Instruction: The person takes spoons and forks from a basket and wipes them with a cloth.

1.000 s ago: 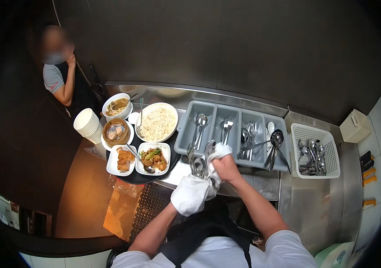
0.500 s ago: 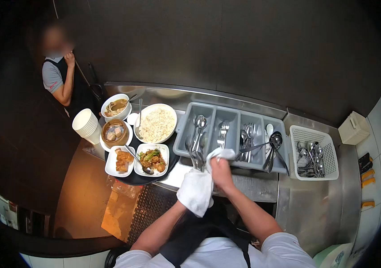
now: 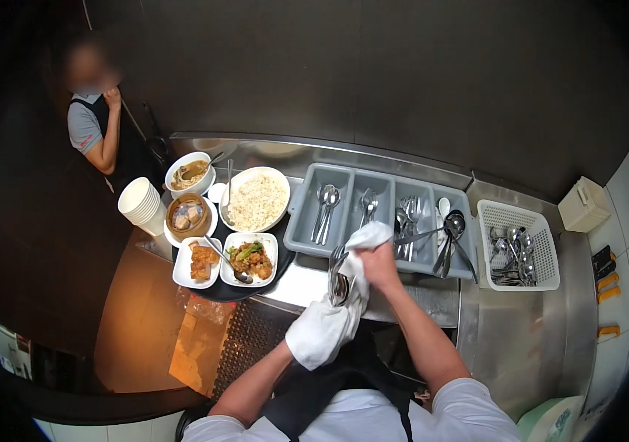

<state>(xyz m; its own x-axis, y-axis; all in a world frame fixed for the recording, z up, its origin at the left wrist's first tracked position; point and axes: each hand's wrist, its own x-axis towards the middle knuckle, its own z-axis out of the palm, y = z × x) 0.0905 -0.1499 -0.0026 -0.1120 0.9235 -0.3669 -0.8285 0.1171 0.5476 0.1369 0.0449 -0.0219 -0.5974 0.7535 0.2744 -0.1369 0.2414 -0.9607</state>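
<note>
A white cloth (image 3: 322,337) wraps over my left hand (image 3: 285,353), hiding its fingers. Several pieces of cutlery (image 3: 339,287), fork and spoon ends among them, stick up out of the cloth at that hand. My right hand (image 3: 379,267) is closed on another part of the cloth, just right of the cutlery and in front of the tray. Beyond both hands lies a grey cutlery tray (image 3: 301,239). Its compartments hold spoons (image 3: 325,214), forks (image 3: 368,206), a mixed group of forks and spoons (image 3: 410,221), and ladles (image 3: 455,222) with white spoons.
Right of the tray, a white perforated basket (image 3: 547,254) contains more cutlery. At left, a black tray (image 3: 244,293) carries rice (image 3: 259,197), soup (image 3: 190,173), a bamboo steamer (image 3: 187,216) and two square dishes. Stacked cups (image 3: 142,205) stand beside it. A person (image 3: 97,136) stands back left.
The cutlery and both hands have shifted slightly right and nearer me, away from the tray. My right hand's cloth is now drawn out beside the cutlery.
</note>
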